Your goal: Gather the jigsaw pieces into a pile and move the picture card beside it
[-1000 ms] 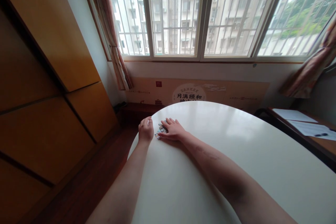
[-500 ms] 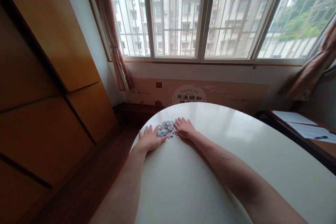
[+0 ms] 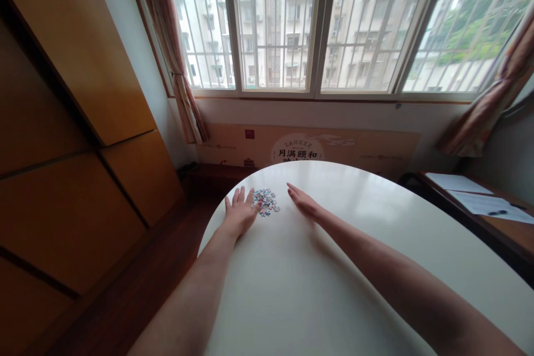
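My left hand [image 3: 238,214] lies flat, fingers spread, touching the small heap of multicoloured jigsaw pieces [image 3: 266,201] near the white round tabletop's [image 3: 334,267] far left edge; my right hand [image 3: 303,202] stands open on edge just right of it. The heap sits between both palms; neither grips anything.

Daylight enters through the window [image 3: 317,22], which is overexposed. The white table [image 3: 334,289] carries soft glare patches and faint arm shadows. The cabinet [image 3: 62,150] at left is dim. Wide-angle distortion bends the edges; focus is slightly soft throughout.
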Tool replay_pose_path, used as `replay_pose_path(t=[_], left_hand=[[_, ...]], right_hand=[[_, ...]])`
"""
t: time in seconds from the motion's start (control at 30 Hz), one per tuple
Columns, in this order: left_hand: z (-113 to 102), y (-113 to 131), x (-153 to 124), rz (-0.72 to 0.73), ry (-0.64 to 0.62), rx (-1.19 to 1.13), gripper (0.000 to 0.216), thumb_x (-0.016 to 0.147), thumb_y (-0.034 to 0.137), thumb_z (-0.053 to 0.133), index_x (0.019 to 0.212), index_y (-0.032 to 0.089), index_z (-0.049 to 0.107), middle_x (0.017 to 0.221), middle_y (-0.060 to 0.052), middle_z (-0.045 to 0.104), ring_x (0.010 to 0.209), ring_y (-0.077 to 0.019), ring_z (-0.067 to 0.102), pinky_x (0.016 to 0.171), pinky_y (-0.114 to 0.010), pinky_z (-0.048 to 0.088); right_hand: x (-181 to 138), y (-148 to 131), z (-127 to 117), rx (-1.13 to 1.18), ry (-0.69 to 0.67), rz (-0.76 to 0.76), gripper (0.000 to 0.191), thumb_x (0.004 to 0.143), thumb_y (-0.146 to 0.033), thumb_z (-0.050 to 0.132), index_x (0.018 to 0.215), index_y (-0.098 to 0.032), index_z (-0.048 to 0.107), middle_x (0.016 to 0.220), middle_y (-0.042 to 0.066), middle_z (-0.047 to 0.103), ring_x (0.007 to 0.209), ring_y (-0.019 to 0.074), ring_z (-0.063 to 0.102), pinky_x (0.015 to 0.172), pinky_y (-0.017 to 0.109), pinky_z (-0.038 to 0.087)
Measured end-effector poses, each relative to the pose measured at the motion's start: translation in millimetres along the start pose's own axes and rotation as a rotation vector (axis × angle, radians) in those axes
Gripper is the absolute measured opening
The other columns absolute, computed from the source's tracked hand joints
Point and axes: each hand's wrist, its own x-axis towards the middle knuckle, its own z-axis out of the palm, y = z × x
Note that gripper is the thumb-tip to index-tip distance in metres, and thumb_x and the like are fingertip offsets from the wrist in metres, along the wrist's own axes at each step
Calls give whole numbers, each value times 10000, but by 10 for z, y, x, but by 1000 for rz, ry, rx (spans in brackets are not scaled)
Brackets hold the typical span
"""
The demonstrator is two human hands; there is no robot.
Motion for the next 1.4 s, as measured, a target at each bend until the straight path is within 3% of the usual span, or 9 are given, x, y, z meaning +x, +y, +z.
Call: replay_pose_path(t=[0.2,0.33,0.4,0.5,0.7,0.83,0.93,1.3,1.4], left_hand=[[-262,885,-579,685,59,-54,605,993,521,362,1527,241,325,1631,-91,134,1498,-294,44,1198,-511,78],[-401,1532,-1137,1137,-102,-178,510,987,438,447,1451,227,446,1521,-117,408,1401,-270,353,1151,-417,276],[-437,1719,-1339,1144,-195,-182,418,956,378,514,1336,208,557,1296,-121,618,1171,-255,572,1017,-379,425],[-477,1846,-1569,1030,-275,-93,284,923,362,555,1121,189,662,1008,-99,695,906,-253,643,813,-369,502],[-552,1995,-2082,1002,-332,-90,530,851,519,634,1279,216,558,1084,-94,646,964,-271,602,810,-380,501],[-500,2129,-2327,831,-346,-36,530,767,570,693,1137,204,596,1079,-116,604,983,-301,564,794,-407,500],[-490,2187,-2349,764,-368,-31,463,765,524,702,1081,202,598,1088,-115,594,1023,-305,543,814,-410,494],[-470,2285,-2296,960,-382,-127,148,737,154,658,826,265,700,1025,-12,674,950,-213,559,873,-354,438],[-462,2151,-2199,992,-266,-101,110,746,137,661,752,243,690,1032,-12,673,952,-211,548,913,-383,411]], right_hand=[[-965,595,-900,317,-23,172,656,998,-571,161,1379,-164,506,1315,170,591,1165,233,618,954,392,543],[-1659,941,-1337,806,224,340,482,982,-516,339,1263,-185,549,1202,162,636,1009,220,678,786,358,606],[-1907,998,-1409,758,292,367,443,956,-497,414,1229,-180,562,1130,160,654,915,216,691,602,289,596],[-2104,964,-1354,570,330,350,432,883,-481,552,1153,-150,612,983,140,671,699,173,665,355,172,418],[-2112,870,-1192,491,405,286,424,815,-477,636,1039,-118,666,831,91,657,540,104,573,297,125,294],[-2106,882,-1197,490,429,261,412,802,-478,635,998,-117,674,800,79,648,536,105,574,293,127,301],[-2113,879,-1189,496,443,250,399,788,-473,640,974,-122,674,783,68,640,528,104,570,289,132,298],[-2152,839,-1150,526,473,189,478,763,-551,599,976,-129,667,771,48,623,530,108,550,300,146,292],[-2160,843,-1149,536,462,172,499,766,-560,594,1005,-127,668,791,53,620,552,112,554,302,146,285]])
